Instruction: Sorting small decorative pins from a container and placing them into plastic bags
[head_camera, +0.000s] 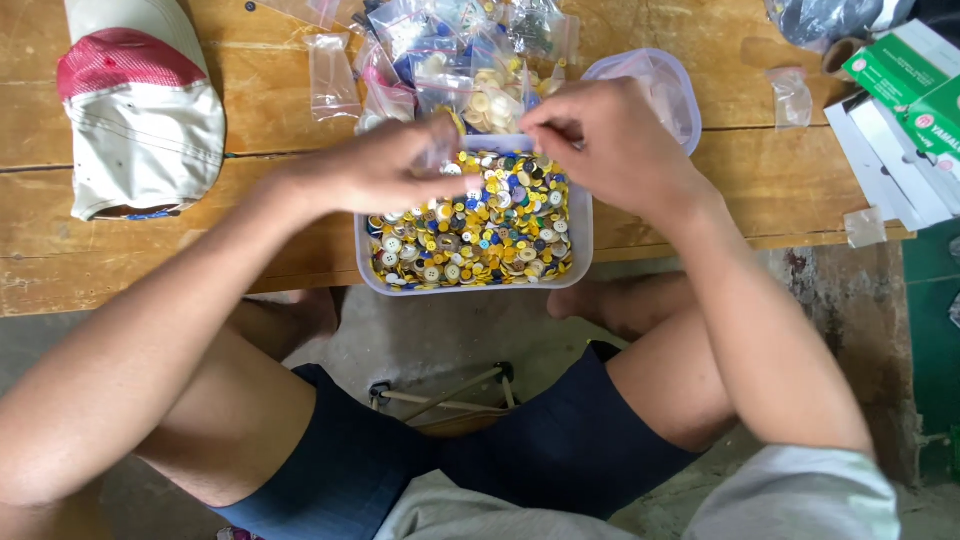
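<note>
While both hands meet above the tub (580, 235), buttons (480, 225) fill it at the bench (120, 270) edge.
Left hand (385, 165) pinches a small clear bag (440, 150); right hand (610, 135) is pinched narrow at the bag's mouth, contents unclear. Bagged buttons (470, 60) piled behind, cap (140, 110) far left.

Tub (582, 225) of buttons (480, 235) at table (150, 260) edge, bags (450, 60) behind, cap (140, 110) left

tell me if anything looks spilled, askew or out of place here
Nothing is spilled: the buttons stay inside the clear tub. The tub does overhang the edge of the wooden table slightly. Small plastic bags lie scattered loosely behind it.
</note>
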